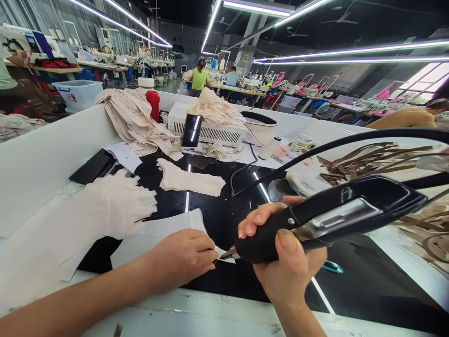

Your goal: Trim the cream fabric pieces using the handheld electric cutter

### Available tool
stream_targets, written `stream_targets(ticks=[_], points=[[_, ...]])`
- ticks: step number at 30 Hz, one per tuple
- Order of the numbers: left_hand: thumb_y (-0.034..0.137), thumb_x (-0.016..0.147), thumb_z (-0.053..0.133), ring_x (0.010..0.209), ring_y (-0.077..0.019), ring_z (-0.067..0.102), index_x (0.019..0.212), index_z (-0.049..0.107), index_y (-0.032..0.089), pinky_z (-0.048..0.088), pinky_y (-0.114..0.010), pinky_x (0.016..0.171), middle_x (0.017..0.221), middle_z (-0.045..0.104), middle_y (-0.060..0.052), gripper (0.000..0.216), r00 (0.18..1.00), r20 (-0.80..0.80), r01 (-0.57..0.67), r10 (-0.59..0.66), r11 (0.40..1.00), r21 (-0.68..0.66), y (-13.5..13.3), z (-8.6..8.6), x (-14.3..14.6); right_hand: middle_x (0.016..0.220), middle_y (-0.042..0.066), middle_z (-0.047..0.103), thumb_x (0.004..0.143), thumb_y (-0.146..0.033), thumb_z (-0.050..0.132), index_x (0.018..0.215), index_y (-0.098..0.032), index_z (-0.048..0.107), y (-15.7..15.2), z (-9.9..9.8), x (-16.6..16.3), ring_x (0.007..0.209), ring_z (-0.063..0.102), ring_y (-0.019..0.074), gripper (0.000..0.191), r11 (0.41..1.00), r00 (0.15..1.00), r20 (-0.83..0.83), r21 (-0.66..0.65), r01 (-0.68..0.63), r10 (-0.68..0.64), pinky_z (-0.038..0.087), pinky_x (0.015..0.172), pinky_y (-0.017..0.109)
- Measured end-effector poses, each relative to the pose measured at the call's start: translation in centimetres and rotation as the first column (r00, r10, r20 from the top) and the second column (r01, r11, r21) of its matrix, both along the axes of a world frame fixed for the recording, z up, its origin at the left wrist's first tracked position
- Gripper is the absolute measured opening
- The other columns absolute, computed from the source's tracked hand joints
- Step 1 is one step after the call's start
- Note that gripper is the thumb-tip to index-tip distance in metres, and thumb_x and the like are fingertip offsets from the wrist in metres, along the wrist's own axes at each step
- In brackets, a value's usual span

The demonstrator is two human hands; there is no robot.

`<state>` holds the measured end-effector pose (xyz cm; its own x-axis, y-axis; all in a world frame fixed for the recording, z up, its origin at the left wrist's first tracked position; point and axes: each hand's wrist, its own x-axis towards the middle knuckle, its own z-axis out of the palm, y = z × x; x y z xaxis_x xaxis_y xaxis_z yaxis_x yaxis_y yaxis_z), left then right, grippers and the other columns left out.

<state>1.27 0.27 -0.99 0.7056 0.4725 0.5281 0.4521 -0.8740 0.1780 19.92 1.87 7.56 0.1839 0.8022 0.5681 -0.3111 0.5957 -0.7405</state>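
Observation:
My right hand point(291, 262) is wrapped round a thick black corded handheld tool point(329, 210), which has a metal lever along its side and a narrow metal tip point(229, 254). The tip points left and touches or nearly touches the edge of a pale fabric piece point(164, 234) on the glossy black work surface point(224, 215). With fingers closed in a pinch, my left hand point(185, 257) holds that fabric at its right corner, just beside the tip. The fingertips partly hide the edge there. A stack of pale cut fabric pieces point(112, 201) lies to the left.
A small cream fabric stack point(189, 178) lies ahead. Behind it are a phone point(191, 131), a white vented box point(210, 131) and draped fabric point(129, 114). The tool's black cable point(351, 135) arches to the right. A teal-handled tool point(331, 267) and brown strips point(372, 159) lie rightward.

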Motion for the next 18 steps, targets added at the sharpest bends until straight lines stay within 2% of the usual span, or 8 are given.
stream_targets(ticks=[5, 13, 18], points=[[0.02, 0.116, 0.073, 0.102, -0.021, 0.079, 0.107, 0.075, 0.015, 0.066, -0.033, 0.099, 0.106, 0.08, -0.005, 0.01, 1.0, -0.008, -0.005, 0.005, 1.0, 0.003, -0.2, 0.2, -0.1, 0.08, -0.005, 0.073, 0.094, -0.04, 0.096, 0.119, -0.031, 0.075, 0.0, -0.2, -0.1, 0.058, 0.07, 0.0178, 0.035, 1.0, 1.0, 0.004, -0.016, 0.005, -0.005, 0.06, 0.047, 0.031], [0.02, 0.119, 0.067, 0.1, -0.0209, 0.077, 0.104, 0.074, 0.016, 0.066, -0.033, 0.098, 0.108, 0.079, -0.007, 0.017, 1.0, -0.014, -0.013, 0.012, 1.0, -0.017, -0.2, 0.3, -0.1, 0.076, -0.006, 0.069, 0.089, -0.047, 0.098, 0.116, -0.031, 0.074, 0.0, 0.3, 1.1, 0.056, 0.068, 0.0175, 0.04, 0.995, 0.995, 0.016, -0.017, 0.101, -0.101, 0.057, 0.045, 0.029], [0.018, 0.118, 0.067, 0.101, -0.0211, 0.077, 0.104, 0.074, 0.017, 0.066, -0.033, 0.101, 0.107, 0.078, -0.007, 0.016, 1.0, -0.017, -0.012, 0.011, 0.999, -0.044, -0.4, 0.5, -0.2, 0.076, -0.006, 0.069, 0.089, -0.048, 0.099, 0.116, -0.031, 0.073, -0.2, 0.0, 1.2, 0.055, 0.069, 0.0179, 0.042, 0.994, 0.994, 0.032, -0.023, 0.104, -0.103, 0.058, 0.046, 0.03]])
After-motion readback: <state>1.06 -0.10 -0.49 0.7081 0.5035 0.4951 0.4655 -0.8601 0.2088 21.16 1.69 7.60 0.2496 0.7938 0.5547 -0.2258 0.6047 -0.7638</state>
